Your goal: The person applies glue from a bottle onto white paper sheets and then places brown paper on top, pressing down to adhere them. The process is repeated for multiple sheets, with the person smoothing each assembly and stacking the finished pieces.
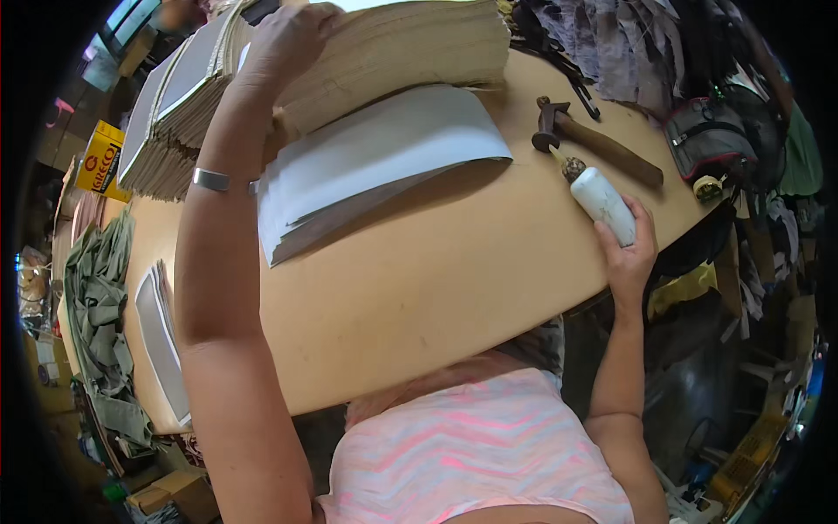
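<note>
At the far left of the table my left hand (292, 42) is closed at the upper left end of a thick tan block (401, 48) with a rough, creased face that looks like a book's spine. I cannot tell how the fingers sit on its far side. Below the block, curved pale sheets (393, 144) bow out over the table. My right hand (633, 249) is wrapped around a white squeeze bottle (602, 203), tilted with its brown-crusted nozzle (572, 166) pointing up and left. Just beyond the nozzle lies a hammer (607, 144) with a wooden handle.
Tall bound paper stacks (188, 79) stand at the left, by a yellow box (102, 157). Folded sheets (161, 341) and green cloth (100, 323) lie along the left edge. Dark straps (559, 61), grey rags (620, 48) and a dark bag (711, 135) sit at the far right.
</note>
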Demonstrator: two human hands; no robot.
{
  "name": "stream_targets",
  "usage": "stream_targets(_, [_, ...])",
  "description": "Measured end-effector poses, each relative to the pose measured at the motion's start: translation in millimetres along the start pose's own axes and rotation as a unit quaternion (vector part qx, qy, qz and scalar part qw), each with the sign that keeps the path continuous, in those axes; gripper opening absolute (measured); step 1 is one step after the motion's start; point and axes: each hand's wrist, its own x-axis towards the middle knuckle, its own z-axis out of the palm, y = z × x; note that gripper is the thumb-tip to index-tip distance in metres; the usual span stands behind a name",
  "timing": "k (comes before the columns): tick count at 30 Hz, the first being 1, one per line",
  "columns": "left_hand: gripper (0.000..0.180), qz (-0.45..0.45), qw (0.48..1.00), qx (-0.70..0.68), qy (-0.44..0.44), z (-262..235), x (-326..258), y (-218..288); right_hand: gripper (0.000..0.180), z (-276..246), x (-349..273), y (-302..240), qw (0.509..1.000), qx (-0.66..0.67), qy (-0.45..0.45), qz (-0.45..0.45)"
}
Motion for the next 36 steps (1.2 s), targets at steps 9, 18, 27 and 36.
stream_targets(9, [0.033, 0.131, 0.976, 0.093, 0.144, -41.6, -44.8, 76.5, 0.047, -8.5, -7.1, -0.6, 0.996, 0.055, 0.012, 0.066])
stream_targets(18, [0.046, 0.236, 0.954, 0.024, -0.182, -15.9, -230.6, 178.5, 0.046, -11.2, -3.6, 8.6, 0.978, 0.183, 0.034, 0.094])
stream_targets(27, [0.028, 0.127, 0.984, -0.122, -0.012, 21.0, -140.1, 135.3, 0.051, -17.0, -1.3, 27.2, 0.927, 0.355, 0.045, 0.113])
stream_targets(36, [0.009, 0.072, 0.981, -0.182, 0.012, 54.8, -103.5, 108.4, 0.054, -22.0, 0.0, 32.3, 0.909, 0.399, 0.026, 0.118])
